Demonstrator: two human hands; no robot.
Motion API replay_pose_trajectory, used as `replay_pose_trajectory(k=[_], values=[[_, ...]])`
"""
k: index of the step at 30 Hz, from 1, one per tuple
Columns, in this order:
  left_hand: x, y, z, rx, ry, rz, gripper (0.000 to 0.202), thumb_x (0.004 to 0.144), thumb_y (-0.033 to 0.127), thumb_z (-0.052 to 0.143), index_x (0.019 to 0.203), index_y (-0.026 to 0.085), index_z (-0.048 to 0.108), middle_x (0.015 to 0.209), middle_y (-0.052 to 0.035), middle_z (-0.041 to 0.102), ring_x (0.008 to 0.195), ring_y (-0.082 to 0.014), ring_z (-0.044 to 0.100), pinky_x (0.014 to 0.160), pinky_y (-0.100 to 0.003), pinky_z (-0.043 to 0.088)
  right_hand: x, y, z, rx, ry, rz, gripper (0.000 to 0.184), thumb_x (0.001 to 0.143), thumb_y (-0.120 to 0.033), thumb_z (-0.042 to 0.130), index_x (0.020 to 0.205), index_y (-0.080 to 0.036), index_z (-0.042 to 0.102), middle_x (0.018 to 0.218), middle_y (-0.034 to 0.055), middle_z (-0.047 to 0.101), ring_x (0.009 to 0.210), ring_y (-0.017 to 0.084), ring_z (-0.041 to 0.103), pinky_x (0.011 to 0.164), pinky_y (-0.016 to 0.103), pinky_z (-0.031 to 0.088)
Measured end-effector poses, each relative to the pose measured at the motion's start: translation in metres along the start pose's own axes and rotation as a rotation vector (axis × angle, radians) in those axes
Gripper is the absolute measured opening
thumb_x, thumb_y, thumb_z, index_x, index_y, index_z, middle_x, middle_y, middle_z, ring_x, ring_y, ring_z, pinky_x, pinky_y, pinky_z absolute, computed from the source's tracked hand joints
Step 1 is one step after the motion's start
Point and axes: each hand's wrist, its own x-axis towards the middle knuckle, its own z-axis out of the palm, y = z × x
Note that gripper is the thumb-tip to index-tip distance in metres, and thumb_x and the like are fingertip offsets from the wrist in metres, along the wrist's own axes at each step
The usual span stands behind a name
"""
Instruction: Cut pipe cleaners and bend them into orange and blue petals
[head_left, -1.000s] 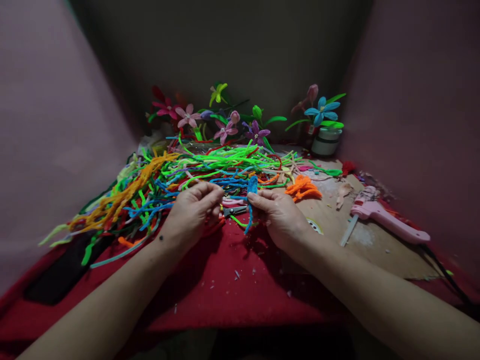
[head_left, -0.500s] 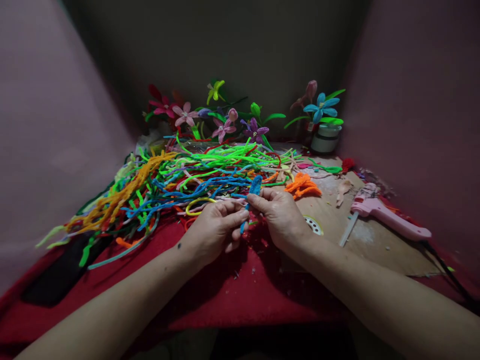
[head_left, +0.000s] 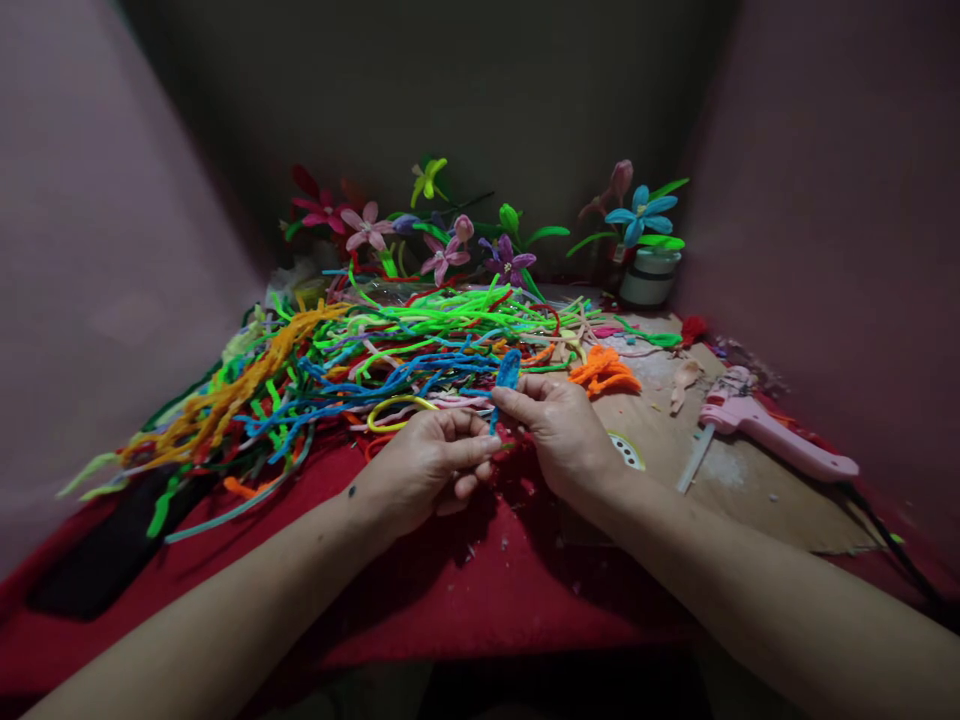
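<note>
My right hand [head_left: 559, 430] pinches a blue pipe cleaner [head_left: 508, 371] bent into a small petal-like loop that sticks up above my fingers. My left hand [head_left: 431, 462] meets it from the left, its thumb and fingers closed on the lower end of the same blue piece. Both hands hover just above the red cloth [head_left: 465, 590], at the near edge of a big heap of pipe cleaners [head_left: 360, 350] in green, blue, orange, yellow and red. A yellow loop [head_left: 397, 405] lies just beyond my left hand.
Finished pipe-cleaner flowers [head_left: 442, 240] stand along the back wall, and a blue one [head_left: 641, 215] sits in a white jar [head_left: 649, 280]. A pink glue gun [head_left: 772, 435] lies on a brown board [head_left: 750, 490] at right. Orange pieces [head_left: 604, 372] lie beyond my right hand.
My left hand has moved right from the heap, covered the small tool lying on the cloth, and closed on the lower end of the blue pipe cleaner held by my right hand.
</note>
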Motion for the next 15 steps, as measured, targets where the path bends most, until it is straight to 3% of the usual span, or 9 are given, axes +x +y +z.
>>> replay_pose_trajectory(k=[3,6,9,12,15], values=[[-0.002,0.002,0.000,0.044,-0.022,-0.078,0.023,0.070,0.030,0.066,0.064,0.017,0.048,0.045,0.0063,0.050,0.028,-0.0029,0.030,0.027,-0.014,0.022,0.000,0.003,0.000,-0.059,0.013,-0.047,0.026,0.070,-0.031,0.063,0.054,-0.017,0.047,0.051,-0.0058,0.043,0.048,0.008,0.036,0.048,0.024,0.028],[-0.006,0.011,-0.005,0.239,0.005,-0.075,0.021,0.071,0.033,0.065,0.067,0.016,0.052,0.043,0.0065,0.048,0.029,-0.0042,0.033,0.029,-0.016,0.023,0.000,0.002,0.001,-0.110,0.024,-0.084,0.028,0.071,-0.031,0.062,0.052,-0.017,0.046,0.050,-0.0058,0.042,0.049,0.008,0.035,0.048,0.024,0.027],[-0.009,0.024,-0.014,0.353,0.166,0.121,0.028,0.064,0.029,0.072,0.085,0.017,0.058,0.053,0.0063,0.053,0.039,-0.0041,0.039,0.036,-0.015,0.027,-0.003,-0.002,0.003,-0.103,-0.019,-0.066,0.026,0.070,-0.032,0.063,0.054,-0.016,0.050,0.052,-0.0048,0.045,0.050,0.008,0.036,0.049,0.024,0.027],[-0.009,0.030,-0.019,0.379,0.324,0.311,0.027,0.067,0.033,0.070,0.086,0.017,0.061,0.065,0.0042,0.056,0.047,-0.0048,0.042,0.043,-0.016,0.031,-0.006,-0.004,0.005,-0.017,-0.119,0.035,0.017,0.068,-0.029,0.065,0.063,-0.014,0.058,0.058,-0.0032,0.050,0.052,0.008,0.040,0.051,0.024,0.030],[-0.007,0.027,-0.020,0.361,0.295,0.342,0.022,0.069,0.033,0.069,0.082,0.017,0.065,0.068,0.0029,0.058,0.052,-0.0063,0.045,0.048,-0.018,0.033,-0.007,-0.002,0.005,-0.004,-0.183,0.089,0.010,0.064,-0.023,0.066,0.065,-0.014,0.062,0.056,-0.0034,0.052,0.050,0.008,0.040,0.050,0.023,0.030]])
